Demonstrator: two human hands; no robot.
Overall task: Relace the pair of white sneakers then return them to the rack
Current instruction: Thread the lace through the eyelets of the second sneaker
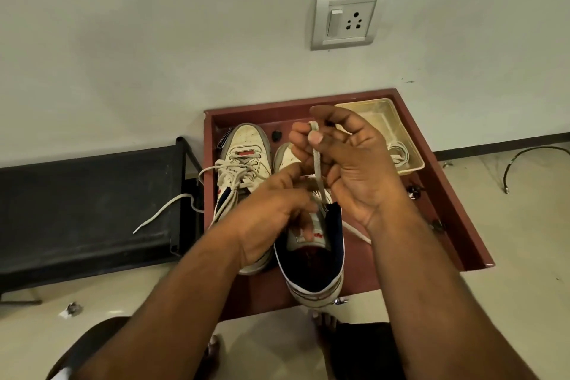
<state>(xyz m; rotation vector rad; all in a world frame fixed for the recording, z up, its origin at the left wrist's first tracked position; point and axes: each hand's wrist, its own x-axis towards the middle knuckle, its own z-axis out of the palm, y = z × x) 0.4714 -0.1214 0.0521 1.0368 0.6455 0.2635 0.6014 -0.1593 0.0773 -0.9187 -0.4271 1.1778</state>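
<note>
Pinching the lace [316, 160] up high between thumb and fingers, right hand [351, 163] at twelve o'clock of the unlaced sneaker [314, 259], grip narrow and tight on the lace end, strand running taut down to the eyelets. Left hand [271, 216] curled over the tongue at nine o'clock of that shoe, holding it steady; exact finger hold partly hidden. Laced sneaker [243, 163] just beside, at ten o'clock, loose lace ends trailing off to nine o'clock. Both shoes sitting on the red counter [456, 225]. Clear tray [385, 133] at one o'clock.
</note>
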